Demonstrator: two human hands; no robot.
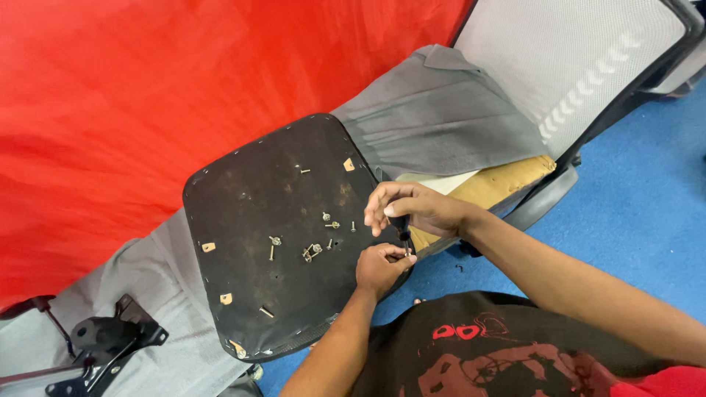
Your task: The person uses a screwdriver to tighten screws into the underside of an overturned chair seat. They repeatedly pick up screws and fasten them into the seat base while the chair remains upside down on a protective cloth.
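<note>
The left hand [382, 266] pinches the tip of a black-handled screwdriver [401, 229] at the near right edge of the dark seat board [250, 198]; the right hand [412, 207] wraps the handle above. The screwdriver stands nearly upright, tip down. Loose screws [312, 246] lie mid-board, the left half barer. Beyond: grey fabric [441, 117], blue floor [640, 198], a red cloth [147, 95], a mesh chair back [573, 59].

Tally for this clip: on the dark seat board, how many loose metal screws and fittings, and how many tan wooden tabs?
Loose metal screws and fittings on the dark seat board: about 9, small and partly clustered
Tan wooden tabs: 4
Total: about 13
</note>
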